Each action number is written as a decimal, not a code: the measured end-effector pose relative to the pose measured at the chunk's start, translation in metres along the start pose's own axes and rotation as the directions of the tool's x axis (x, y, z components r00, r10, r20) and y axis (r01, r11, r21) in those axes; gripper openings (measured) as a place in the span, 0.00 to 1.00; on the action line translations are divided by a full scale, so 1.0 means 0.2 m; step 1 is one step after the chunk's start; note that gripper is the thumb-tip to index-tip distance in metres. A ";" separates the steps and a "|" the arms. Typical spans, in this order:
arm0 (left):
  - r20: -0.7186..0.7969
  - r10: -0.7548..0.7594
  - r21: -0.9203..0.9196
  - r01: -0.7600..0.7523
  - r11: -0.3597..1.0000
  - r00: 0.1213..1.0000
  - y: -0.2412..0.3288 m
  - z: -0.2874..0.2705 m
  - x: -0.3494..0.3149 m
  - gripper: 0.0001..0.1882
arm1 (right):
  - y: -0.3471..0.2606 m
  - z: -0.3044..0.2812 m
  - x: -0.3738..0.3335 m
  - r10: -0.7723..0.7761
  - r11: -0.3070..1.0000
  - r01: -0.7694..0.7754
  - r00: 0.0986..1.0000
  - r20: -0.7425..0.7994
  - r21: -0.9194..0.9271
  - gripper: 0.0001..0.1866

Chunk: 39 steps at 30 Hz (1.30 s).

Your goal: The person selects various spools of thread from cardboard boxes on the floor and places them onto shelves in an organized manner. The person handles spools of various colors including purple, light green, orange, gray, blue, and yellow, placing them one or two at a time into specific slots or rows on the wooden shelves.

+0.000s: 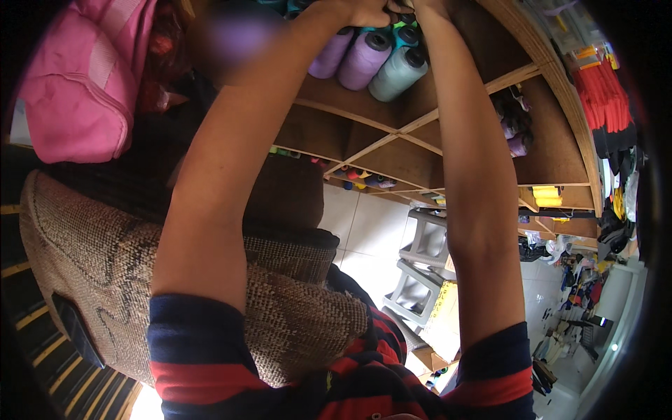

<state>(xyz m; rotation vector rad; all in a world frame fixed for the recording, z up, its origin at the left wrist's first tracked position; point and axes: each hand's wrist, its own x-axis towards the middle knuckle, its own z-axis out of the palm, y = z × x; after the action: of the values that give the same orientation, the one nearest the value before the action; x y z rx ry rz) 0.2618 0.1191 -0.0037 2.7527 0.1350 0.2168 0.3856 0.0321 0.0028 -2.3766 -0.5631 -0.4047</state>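
Both my arms reach up to a wooden shelf compartment at the top of the head view. My left hand (372, 12) is there with its fingers bent, close above the dark tops of thread cones; what they hold is hidden. Beside it my right hand (428, 7) is mostly cut off by the upper edge, so its fingers do not show clearly. Just below the hands stand a lilac thread cone (362, 64), a pale blue thread cone (397, 75) and a purple thread cone (327, 59). Teal and green cones (405, 35) show behind them.
The wooden shelf (395, 131) has more compartments with small spools (360, 175) and yellow cones (547, 196). At left are a pink bag (84, 105), a sofa with a brown woven cover (105, 241) and a phone (77, 329). Grey plastic stools (413, 290) stand on the tiled floor.
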 end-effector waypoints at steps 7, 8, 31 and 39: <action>-0.066 -0.039 -0.002 0.039 0.999 0.997 -0.01 0.00 -0.04 0.22 | -0.05 0.04 0.01 -0.017 0.995 0.021 0.999 0.038 -0.101 0.19; -0.073 -0.035 -0.025 0.033 0.999 0.997 -0.01 0.01 -0.04 0.22 | -0.05 0.04 0.01 -0.020 0.992 0.025 0.999 0.041 -0.121 0.19; -0.037 -0.034 -0.093 0.030 0.995 0.999 0.00 0.00 -0.03 0.23 | -0.20 -0.09 -0.08 0.044 0.899 0.076 0.964 0.263 -0.431 0.34; -0.057 -0.023 -0.070 0.019 0.997 0.998 0.01 0.01 -0.03 0.20 | -0.13 -0.01 -0.04 0.015 0.926 0.053 0.984 0.175 -0.374 0.28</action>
<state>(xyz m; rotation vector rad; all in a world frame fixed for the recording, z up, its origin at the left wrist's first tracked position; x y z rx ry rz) 0.2565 0.1163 -0.0058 2.6759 0.1680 0.2899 0.3662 0.0467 0.0153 -2.8005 -0.6354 -0.3377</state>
